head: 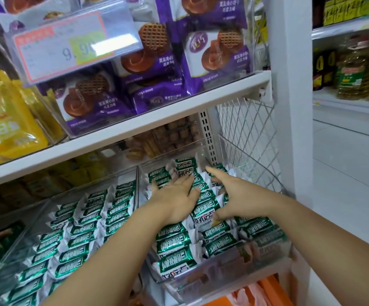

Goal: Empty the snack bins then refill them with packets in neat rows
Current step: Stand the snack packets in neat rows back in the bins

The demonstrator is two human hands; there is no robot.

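Two clear plastic snack bins sit side by side on the lower shelf. The right bin (223, 277) holds several green-and-white packets (174, 246) lying in rows. My left hand (174, 195) lies flat on the packets in the middle of that bin, fingers straight and pointing to the back. My right hand (234, 193) reaches in beside it, index finger stretched toward the back right corner, other fingers spread over the packets. The left bin (53, 196) is filled with the same green packets (84, 230) in neat rows.
A white shelf (121, 138) just above carries a clear bin of purple biscuit packets (214, 54) with a price tag (66, 43), and yellow packets (7, 120) at the left. A wire mesh side panel (247, 138) and a white upright (293, 107) bound the right side. Oil bottles (353, 69) stand beyond.
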